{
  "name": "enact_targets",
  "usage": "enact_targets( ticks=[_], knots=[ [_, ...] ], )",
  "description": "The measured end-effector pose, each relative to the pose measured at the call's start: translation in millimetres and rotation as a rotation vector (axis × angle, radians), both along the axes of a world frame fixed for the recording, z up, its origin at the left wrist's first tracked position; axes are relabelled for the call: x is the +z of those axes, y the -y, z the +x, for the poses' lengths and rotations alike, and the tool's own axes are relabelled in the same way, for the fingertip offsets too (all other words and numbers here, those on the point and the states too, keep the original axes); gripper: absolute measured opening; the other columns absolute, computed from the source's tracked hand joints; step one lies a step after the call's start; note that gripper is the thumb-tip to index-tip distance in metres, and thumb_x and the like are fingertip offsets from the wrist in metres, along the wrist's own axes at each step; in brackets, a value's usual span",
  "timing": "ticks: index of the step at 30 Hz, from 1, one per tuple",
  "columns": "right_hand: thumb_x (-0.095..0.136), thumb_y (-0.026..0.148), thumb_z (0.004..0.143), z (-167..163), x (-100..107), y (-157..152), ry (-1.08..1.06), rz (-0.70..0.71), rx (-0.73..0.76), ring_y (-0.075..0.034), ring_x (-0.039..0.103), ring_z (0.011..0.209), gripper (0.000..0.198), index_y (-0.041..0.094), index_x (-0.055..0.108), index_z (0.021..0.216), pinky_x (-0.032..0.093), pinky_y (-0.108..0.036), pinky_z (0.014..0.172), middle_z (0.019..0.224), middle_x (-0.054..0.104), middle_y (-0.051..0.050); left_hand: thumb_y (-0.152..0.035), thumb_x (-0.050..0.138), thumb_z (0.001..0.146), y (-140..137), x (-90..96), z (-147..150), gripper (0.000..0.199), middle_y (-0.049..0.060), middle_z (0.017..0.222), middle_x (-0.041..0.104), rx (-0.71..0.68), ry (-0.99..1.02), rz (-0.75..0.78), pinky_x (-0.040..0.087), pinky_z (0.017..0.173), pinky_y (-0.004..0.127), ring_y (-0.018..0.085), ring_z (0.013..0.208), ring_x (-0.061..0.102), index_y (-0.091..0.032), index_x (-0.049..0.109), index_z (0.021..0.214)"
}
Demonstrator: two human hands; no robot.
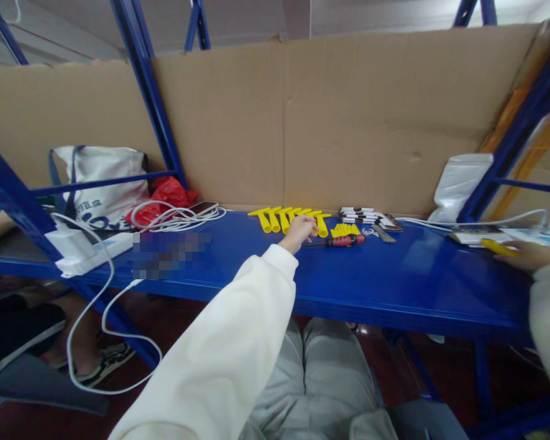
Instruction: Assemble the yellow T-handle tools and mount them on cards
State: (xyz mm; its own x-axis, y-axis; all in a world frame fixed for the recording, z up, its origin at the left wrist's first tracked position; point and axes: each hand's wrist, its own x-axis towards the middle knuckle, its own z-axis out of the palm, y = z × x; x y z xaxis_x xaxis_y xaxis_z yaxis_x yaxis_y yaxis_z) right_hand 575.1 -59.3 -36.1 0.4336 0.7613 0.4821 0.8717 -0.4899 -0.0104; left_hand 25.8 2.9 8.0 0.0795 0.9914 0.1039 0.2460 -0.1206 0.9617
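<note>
My left hand (299,233) reaches over the middle of the table, its fingers curled among a row of yellow T-shaped plastic pieces (268,221). Whatever is between the fingertips is too small to make out. One yellow T-shaped piece (321,226) stands right beside those fingers. Far to the right, my right hand (527,255) is closed around a yellow plastic piece (499,247), whose other end is hidden by the hand. A screwdriver with a red and black handle (346,241) lies just right of my left hand, by a group of small yellow parts (344,230).
Black-and-white packets (360,216), small metal bits (371,232) and flat metal pieces (384,233) lie behind the screwdriver. A power strip (96,253) and coiled white cable (178,219) occupy the left. Cardboard (348,122) walls the back; blue posts (149,91) frame the table (394,287).
</note>
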Motion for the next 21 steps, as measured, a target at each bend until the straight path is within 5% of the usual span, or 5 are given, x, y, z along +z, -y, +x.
enact_targets(
  ticks=[3,6,15,21],
  knots=[
    [0.054,0.032,0.089,-54,24,7,-0.067,-0.163,-0.067,-0.036,0.073,0.098,0.040,0.017,0.078,0.117,0.054,-0.045,0.085,0.117,0.072,-0.029,-0.003,0.054,0.083,-8,-8.5,0,0.026,0.011,0.106,0.078,0.050,-0.290,0.194,0.058,0.083,0.030,0.021,0.097,0.073,-0.014,0.072,0.099],
    [0.049,0.029,0.092,-115,49,6,-0.018,-0.118,0.046,-0.038,0.070,0.111,0.049,0.009,0.068,0.132,0.054,-0.046,0.087,0.128,0.068,-0.030,-0.005,0.057,0.084,-13,-15.5,-1,0.026,0.010,0.113,0.078,0.052,-0.532,0.376,0.053,0.102,0.036,0.024,0.112,0.070,-0.016,0.077,0.097],
    [0.059,0.024,0.089,-289,76,-29,-0.067,-0.015,0.621,-0.028,0.074,0.098,0.032,0.016,0.077,0.114,0.055,-0.034,0.088,0.107,0.079,-0.013,-0.015,0.061,0.087,-18,-22.1,-4,0.035,0.014,0.128,0.072,-0.046,-0.891,0.467,0.044,0.112,0.034,0.027,0.126,0.062,-0.015,0.079,0.116],
    [0.062,0.025,0.086,-348,79,-62,-0.184,0.071,0.833,-0.025,0.074,0.087,0.022,0.019,0.080,0.097,0.056,-0.032,0.082,0.096,0.080,-0.010,-0.029,0.053,0.093,-18,-27.1,-7,0.042,0.011,0.147,0.060,-0.095,-1.021,0.359,0.041,0.115,0.040,0.029,0.142,0.049,-0.022,0.072,0.130]
  ],
)
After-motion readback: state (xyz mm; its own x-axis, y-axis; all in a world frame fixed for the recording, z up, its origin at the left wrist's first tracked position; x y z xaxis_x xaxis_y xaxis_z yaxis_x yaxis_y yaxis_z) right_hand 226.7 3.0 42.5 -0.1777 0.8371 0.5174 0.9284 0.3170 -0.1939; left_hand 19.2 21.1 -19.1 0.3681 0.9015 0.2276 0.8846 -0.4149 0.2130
